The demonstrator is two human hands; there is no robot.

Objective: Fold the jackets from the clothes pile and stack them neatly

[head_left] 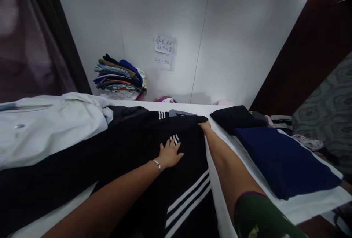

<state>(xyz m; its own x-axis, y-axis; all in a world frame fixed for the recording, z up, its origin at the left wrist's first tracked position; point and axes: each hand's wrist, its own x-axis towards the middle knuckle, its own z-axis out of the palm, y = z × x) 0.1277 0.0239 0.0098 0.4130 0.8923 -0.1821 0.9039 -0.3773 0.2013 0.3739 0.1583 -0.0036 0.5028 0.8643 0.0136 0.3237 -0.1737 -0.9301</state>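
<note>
A black long-sleeved top with white stripes lies spread across the white table. A dark sleeve stretches away to the left. My left hand, a metal bracelet on its wrist, rests flat on the top's middle with fingers spread, just below a small striped mark. At the top's far right corner, my right hand has closed its fingers on the fabric edge. Beyond the far edge of the top, a strip of grey cloth peeks out; most of it is hidden.
To the left lies a white garment. A stack of folded clothes stands against the wall at the back. On the right are a folded black garment and a navy one. Handwritten paper hangs on the wall.
</note>
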